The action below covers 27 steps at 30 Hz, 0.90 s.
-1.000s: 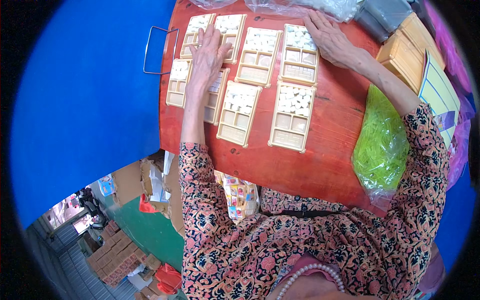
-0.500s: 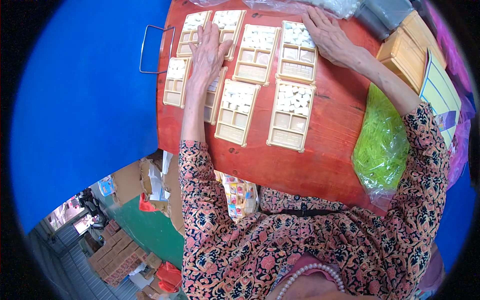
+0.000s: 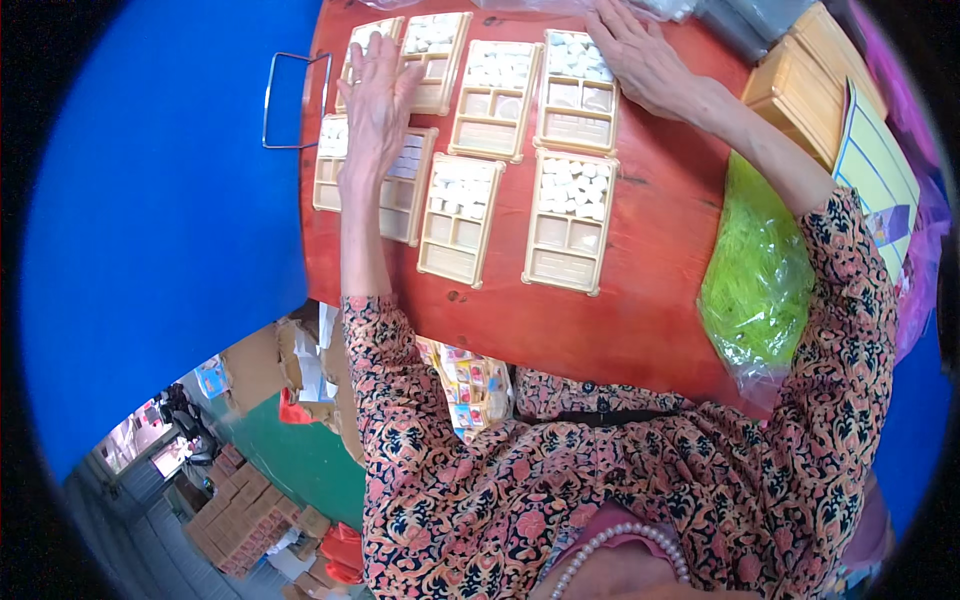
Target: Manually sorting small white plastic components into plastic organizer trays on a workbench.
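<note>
Basically, this looks like setting out or squaring up part-filled trays (image 3: 487,137). Eight cream trays lie flat on the red worktop (image 3: 650,270) in two loose rows, the lower row more ragged. White pieces (image 3: 500,65) fill the far compartment in most; near compartments look bare, though glare makes that hard to confirm. One lower tray (image 3: 400,222) is half hidden by the left wrist, contents unclear.

Left hand (image 3: 378,112) is over the upper-left corner tray (image 3: 380,24), fingers spread, palm down, pinching nothing visible; can't tell if it presses or hovers. Right hand (image 3: 648,72) is at the far right edge of the upper row, against or just beside the end tray (image 3: 576,132), fingers extended and only slightly apart, no pinch visible.

Judging from this, the next move calls for light, level pushes on tray rims, keeping fingers off the loose pieces, since a tilt could spill them. Bag of green shred (image 3: 757,280) sits right, clear of the trays.
</note>
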Available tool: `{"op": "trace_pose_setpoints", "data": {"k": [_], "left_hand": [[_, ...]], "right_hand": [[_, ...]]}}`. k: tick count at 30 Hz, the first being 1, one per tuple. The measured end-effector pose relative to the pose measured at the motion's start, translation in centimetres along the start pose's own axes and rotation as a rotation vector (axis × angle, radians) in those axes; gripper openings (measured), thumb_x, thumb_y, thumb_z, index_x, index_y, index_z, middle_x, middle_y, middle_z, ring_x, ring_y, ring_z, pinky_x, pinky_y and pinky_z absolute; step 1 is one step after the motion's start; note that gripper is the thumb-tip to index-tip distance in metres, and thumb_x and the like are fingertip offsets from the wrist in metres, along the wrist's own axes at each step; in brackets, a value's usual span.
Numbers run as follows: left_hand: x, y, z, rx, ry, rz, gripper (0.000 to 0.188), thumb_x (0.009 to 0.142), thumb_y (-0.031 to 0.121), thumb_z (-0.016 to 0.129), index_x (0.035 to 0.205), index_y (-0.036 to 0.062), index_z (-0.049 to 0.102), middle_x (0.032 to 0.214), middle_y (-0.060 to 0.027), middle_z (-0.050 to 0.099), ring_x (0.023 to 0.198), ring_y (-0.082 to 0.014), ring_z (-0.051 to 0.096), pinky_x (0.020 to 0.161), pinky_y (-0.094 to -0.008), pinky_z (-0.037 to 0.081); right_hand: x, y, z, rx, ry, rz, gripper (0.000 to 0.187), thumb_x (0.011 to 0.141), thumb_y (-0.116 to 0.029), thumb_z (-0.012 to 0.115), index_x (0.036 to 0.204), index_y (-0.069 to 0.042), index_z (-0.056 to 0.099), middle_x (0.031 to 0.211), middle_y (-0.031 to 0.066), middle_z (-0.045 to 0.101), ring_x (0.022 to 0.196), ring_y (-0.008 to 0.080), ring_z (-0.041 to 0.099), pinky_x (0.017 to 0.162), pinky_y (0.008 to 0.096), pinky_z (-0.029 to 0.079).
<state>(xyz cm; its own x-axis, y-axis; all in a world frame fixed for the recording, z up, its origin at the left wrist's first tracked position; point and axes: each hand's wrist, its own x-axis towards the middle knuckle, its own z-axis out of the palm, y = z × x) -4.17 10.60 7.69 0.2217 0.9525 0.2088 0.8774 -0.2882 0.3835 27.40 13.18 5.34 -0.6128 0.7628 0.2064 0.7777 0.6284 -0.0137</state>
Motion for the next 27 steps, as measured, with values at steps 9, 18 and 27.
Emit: {"op": "trace_pose_setpoints", "data": {"k": [9, 18, 27], "left_hand": [[-8.1, 9.1, 0.0, 0.083, -0.133, 0.174, 0.076, 0.082, 0.030, 0.060, 0.142, 0.0039, 0.021, 0.150, -0.0149, 0.015, 0.139, -0.0342, 0.007, 0.108, -0.0576, 0.009], [-15.9, 15.2, 3.8, -0.001, -0.311, 0.278, 0.082, 0.074, 0.035, 0.067, 0.138, 0.0009, 0.030, 0.149, -0.0163, 0.016, 0.138, -0.0351, 0.011, 0.108, -0.0567, 0.008], [-20.3, 14.4, 3.9, -0.078, -0.205, 0.195, 0.070, 0.079, 0.022, 0.064, 0.139, 0.0042, 0.032, 0.150, -0.0163, 0.015, 0.138, -0.0374, 0.010, 0.109, -0.0545, 0.006]], "right_hand": [[0.4, -0.2, 1.8, -0.048, 0.035, -0.004, 0.062, 0.074, -0.008, 0.052, 0.129, 0.011, 0.029, 0.129, 0.0327, 0.033, 0.121, 0.0466, 0.036, 0.091, 0.0569, 0.038], [-0.3, -1.2, 2.7, -0.116, 0.004, 0.044, 0.062, 0.073, -0.008, 0.052, 0.128, 0.012, 0.031, 0.130, 0.0321, 0.035, 0.122, 0.0456, 0.036, 0.091, 0.0570, 0.039], [-0.8, -3.5, 2.2, -0.144, -0.115, 0.109, 0.060, 0.077, -0.010, 0.048, 0.130, 0.012, 0.029, 0.133, 0.0312, 0.032, 0.124, 0.0450, 0.034, 0.092, 0.0585, 0.037]]}}
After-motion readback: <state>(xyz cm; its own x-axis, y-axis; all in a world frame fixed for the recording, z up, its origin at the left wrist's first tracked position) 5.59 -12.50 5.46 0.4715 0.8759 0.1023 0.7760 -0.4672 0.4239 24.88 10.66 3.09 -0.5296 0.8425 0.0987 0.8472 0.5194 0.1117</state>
